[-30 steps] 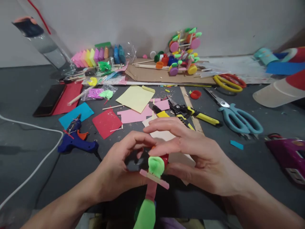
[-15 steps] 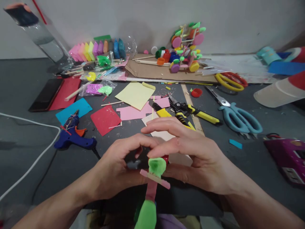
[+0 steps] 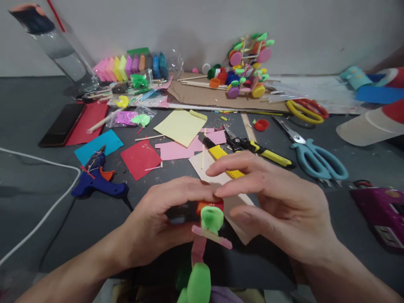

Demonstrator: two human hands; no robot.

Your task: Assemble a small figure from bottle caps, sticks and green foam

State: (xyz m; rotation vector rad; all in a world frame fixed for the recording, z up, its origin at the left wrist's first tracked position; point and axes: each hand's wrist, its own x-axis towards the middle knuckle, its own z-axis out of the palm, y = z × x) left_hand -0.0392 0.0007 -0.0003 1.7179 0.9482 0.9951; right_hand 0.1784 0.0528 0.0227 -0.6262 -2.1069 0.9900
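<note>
Okay, left hand [image 3: 170,206] holds the craft piece [image 3: 212,237], low and near centre: index finger across the top, thumb underneath. Piece has a red-orange cap [image 3: 217,206] by the fingers, a light green lump [image 3: 212,219], pink strips [image 3: 198,250] and a green oval part [image 3: 199,283] at 6 o'clock, which in view crosses the near edge of the worktop [image 3: 31,202]. Right hand [image 3: 280,206] is at 3 o'clock of the piece, fingers and thumb wide apart, a gap between thumb and green lump; index tip right beside the left fingertips, can't tell if touching.

Clock from the piece: blue glue gun [image 3: 97,181] at 10, bare worktop between it and the left wrist. Red square [image 3: 141,159] between 10 and 11, yellow sheet [image 3: 180,127] between 11 and 12. Cream card [image 3: 238,214] runs partly under the right hand, so less room there; yellow-handled cutter [image 3: 217,153] lies over its upper edge at 12 to 1. Pliers [image 3: 268,155] at 1, teal scissors [image 3: 318,160] at 2. Purple device [image 3: 378,210] at 3, cut by the frame edge, dark surface between it and the right wrist.
</note>
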